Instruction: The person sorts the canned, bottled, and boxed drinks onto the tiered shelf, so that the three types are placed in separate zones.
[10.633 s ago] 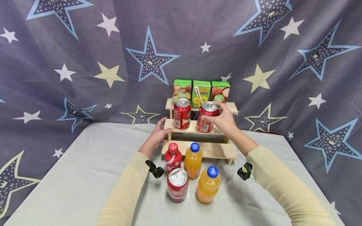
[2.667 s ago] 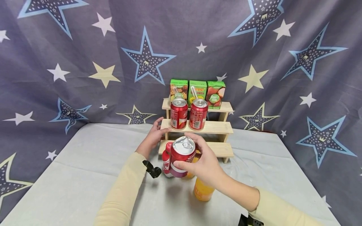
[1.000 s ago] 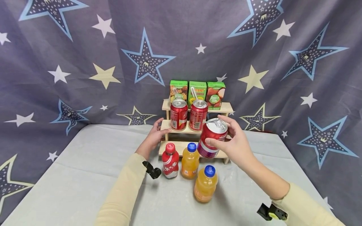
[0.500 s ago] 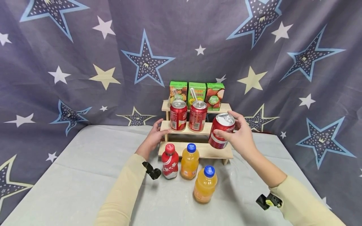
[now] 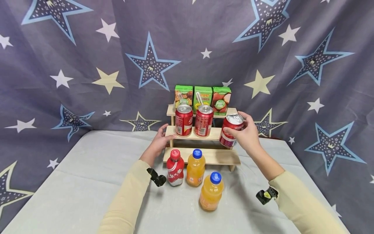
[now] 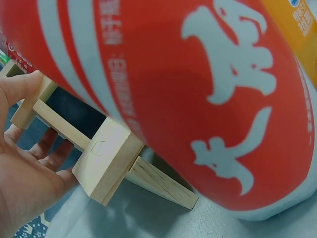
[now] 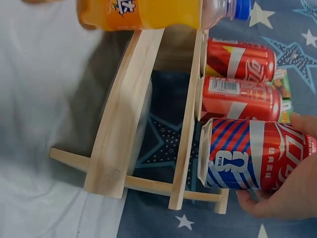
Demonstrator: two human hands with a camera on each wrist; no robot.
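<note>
My right hand (image 5: 247, 132) grips a red soda can (image 5: 229, 138), thumb in front and fingers behind, at the right end of the middle tier of a three-step wooden display stand (image 5: 204, 156). In the right wrist view the can's blue-striped base (image 7: 225, 156) lies right by that tier's board. My left hand (image 5: 159, 143) holds the stand's left end, its thumb (image 6: 22, 87) on the middle board and its fingers by the side frame. Two more red cans, a left one (image 5: 184, 122) and a middle one (image 5: 203, 122), stand upright on this tier.
Several juice boxes (image 5: 219, 100) line the top tier. Before the stand, on the pale cloth (image 5: 96, 182), stand a red bottle (image 5: 175, 169) and two orange drink bottles, one nearer the stand (image 5: 195, 169), one nearer me (image 5: 211, 193). A star-patterned curtain (image 5: 187, 26) hangs behind.
The right hand has lifted the third can from the table and carried it right and back to the middle tier's right end. Earlier it set down the middle can. The left hand stays put.
</note>
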